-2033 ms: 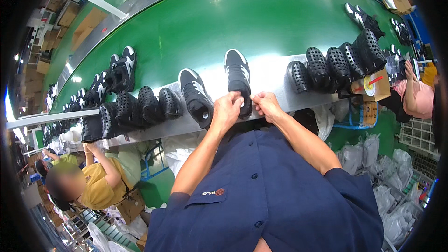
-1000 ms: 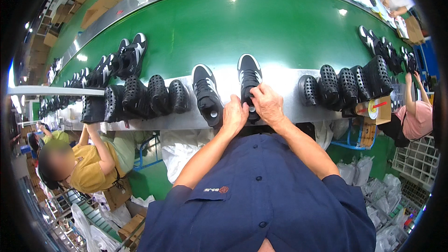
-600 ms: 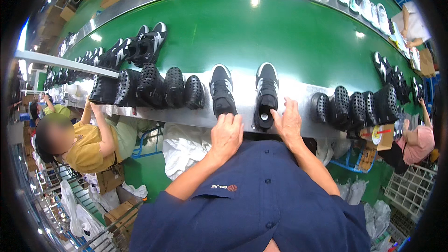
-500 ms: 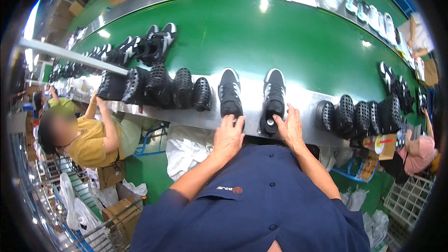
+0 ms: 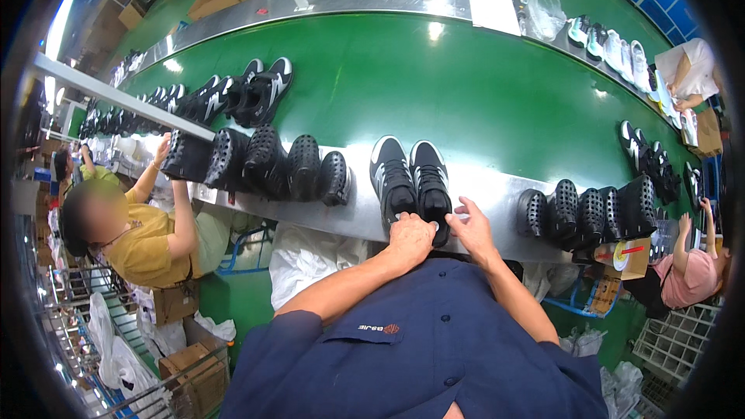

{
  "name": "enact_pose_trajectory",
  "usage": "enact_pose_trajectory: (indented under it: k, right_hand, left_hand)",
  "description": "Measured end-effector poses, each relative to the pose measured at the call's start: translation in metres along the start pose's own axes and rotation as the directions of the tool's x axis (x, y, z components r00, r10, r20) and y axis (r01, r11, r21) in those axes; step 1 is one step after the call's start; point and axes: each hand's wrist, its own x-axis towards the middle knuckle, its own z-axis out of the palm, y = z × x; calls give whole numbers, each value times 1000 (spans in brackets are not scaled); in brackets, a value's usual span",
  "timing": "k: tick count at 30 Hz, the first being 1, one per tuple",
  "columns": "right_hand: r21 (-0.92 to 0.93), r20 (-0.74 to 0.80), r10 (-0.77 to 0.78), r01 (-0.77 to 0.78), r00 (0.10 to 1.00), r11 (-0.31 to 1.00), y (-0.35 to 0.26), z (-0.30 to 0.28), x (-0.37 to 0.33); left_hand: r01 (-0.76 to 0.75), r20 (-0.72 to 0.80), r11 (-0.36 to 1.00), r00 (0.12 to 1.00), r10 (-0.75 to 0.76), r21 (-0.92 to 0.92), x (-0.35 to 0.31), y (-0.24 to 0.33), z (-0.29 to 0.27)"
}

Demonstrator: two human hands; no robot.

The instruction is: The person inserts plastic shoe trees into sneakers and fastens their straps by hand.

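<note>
Two black sneakers with white toes, a left-hand sneaker [image 5: 392,178] and a right-hand sneaker [image 5: 430,186], lie side by side on the metal ledge, toes pointing away from me. My left hand [image 5: 410,240] is closed over the heel of the left-hand one, its fingers bunched together and partly hiding both heels. Beside the other sneaker's heel, my right hand [image 5: 472,231] is open with fingers apart. Its thumb is close to that heel; whether it touches, I cannot tell.
Several black pieces dotted with round holes stand left [image 5: 264,151] and right [image 5: 576,209] on the metal ledge [image 5: 481,194]. More black sneakers [image 5: 264,93] rest on the green belt [image 5: 388,70]. A co-worker in yellow [image 5: 155,229] is at left, another in pink [image 5: 687,275] at right.
The two sneakers, apart before, are now together. The left-hand one has moved right with my left hand, and the other has shifted left. My right hand's fingers have spread.
</note>
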Motion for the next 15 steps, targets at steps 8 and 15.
enact_pose_trajectory:
  k: [8,15]
  right_hand:
    - [359,-98,249,-200,963,912,9,-82,-55]
    - [469,-229,366,-227,902,853,27,-85,-102]
  left_hand:
    - [-83,-134,993,986,94,81,101,-90,-93]
    - [-131,-153,984,977,148,120,182,-206,-121]
